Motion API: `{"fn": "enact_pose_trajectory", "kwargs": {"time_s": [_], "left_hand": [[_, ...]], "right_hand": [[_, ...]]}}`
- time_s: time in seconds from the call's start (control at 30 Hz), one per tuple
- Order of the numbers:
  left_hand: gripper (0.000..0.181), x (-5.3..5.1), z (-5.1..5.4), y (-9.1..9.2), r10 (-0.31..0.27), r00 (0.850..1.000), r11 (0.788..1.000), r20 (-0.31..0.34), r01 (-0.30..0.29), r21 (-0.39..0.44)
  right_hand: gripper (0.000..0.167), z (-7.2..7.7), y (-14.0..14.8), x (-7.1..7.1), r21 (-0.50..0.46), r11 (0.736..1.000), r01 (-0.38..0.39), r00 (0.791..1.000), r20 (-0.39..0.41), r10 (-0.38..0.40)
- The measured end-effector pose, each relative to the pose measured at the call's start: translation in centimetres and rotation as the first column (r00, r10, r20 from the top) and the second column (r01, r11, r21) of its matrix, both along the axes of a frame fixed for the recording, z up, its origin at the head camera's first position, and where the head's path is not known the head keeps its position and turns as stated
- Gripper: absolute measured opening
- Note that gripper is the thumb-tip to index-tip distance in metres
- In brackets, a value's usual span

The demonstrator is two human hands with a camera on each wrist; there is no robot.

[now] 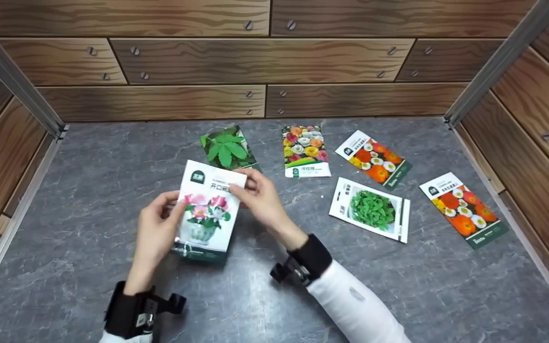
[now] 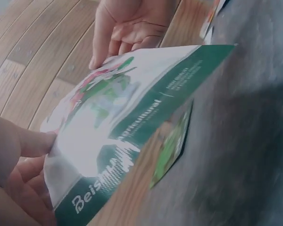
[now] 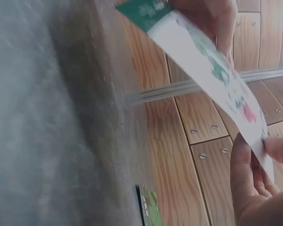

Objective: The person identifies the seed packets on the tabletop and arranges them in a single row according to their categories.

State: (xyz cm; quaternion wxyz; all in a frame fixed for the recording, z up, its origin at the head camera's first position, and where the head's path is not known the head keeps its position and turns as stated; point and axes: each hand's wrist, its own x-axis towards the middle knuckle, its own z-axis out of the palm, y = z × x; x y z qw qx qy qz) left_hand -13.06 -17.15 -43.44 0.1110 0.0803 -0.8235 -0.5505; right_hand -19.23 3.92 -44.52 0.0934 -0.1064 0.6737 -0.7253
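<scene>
Both hands hold a white seed packet (image 1: 208, 209) with pink flowers in a glass bowl and a dark green bottom band. My left hand (image 1: 157, 228) pinches its left edge, thumb on the printed face. At the upper right edge, my right hand (image 1: 267, 205) pinches it between thumb and fingers. In the left wrist view the packet (image 2: 118, 108) bows slightly and is raised off the table. The right wrist view shows it nearly edge-on, the right thumb and fingers on either side. Behind it lies a green-leaf packet (image 1: 224, 147), partly covered by the held one.
More seed packets lie flat on the grey marbled table (image 1: 274, 305): a mixed-flower packet (image 1: 305, 150), two orange-flower packets (image 1: 374, 159), and a green-leaf herb packet (image 1: 370, 209). Wood-patterned panels (image 1: 265, 62) wall the table at the back and sides.
</scene>
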Motion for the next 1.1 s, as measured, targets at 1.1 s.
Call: {"fn": "enact_pose_trajectory", "kwargs": {"time_s": [1.1], "left_hand": [[0.079, 1.1, -0.5, 0.9, -0.104, 0.979, 0.911, 0.177, 0.165, -0.378]], "right_hand": [[0.081, -1.8, 0.8, 4.5, 0.567, 0.823, 0.039, 0.961, -0.248, 0.125]]}}
